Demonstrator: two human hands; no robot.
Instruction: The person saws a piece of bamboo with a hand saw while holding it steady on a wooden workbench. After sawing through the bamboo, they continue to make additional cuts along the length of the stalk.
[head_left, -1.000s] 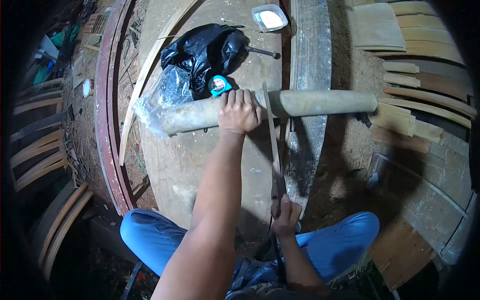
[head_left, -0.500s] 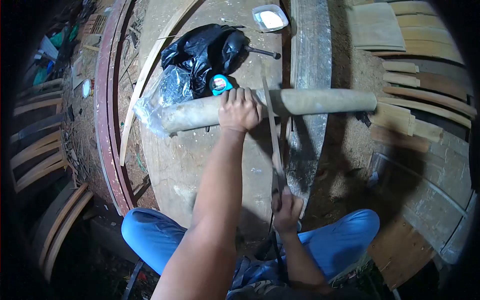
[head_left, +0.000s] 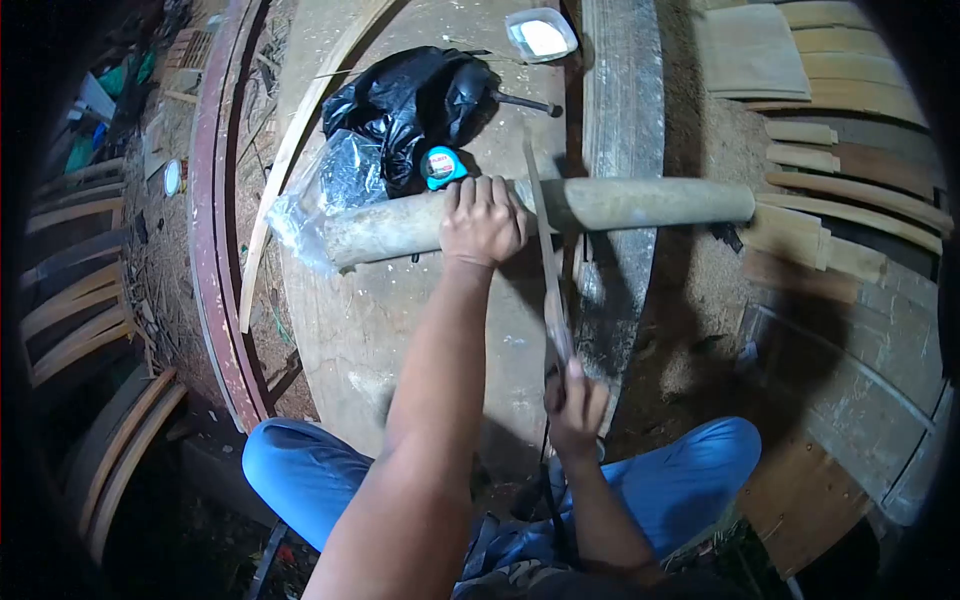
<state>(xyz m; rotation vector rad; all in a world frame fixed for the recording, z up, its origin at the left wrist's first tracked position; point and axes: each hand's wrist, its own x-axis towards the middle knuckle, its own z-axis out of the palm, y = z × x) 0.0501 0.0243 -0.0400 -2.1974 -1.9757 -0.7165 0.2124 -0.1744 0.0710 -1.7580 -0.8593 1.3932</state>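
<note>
While the L hand (head_left: 483, 222) curls over a pale pole (head_left: 660, 205) laid across board (head_left: 335, 350) & plank (head_left: 625, 100), prob. so it can't roll, the R hand (head_left: 577, 408) closes its fingers round a saw's (head_left: 547, 255) near end, blade crossing the pole just beside the L knuckles; tape measure (head_left: 441, 168) sits close by, w/ black bag (head_left: 400, 100) alongside.

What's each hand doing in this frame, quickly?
Left hand: closed over the pale pipe, pressing on it from above.
Right hand: closed, holding the saw at its near end.
</note>
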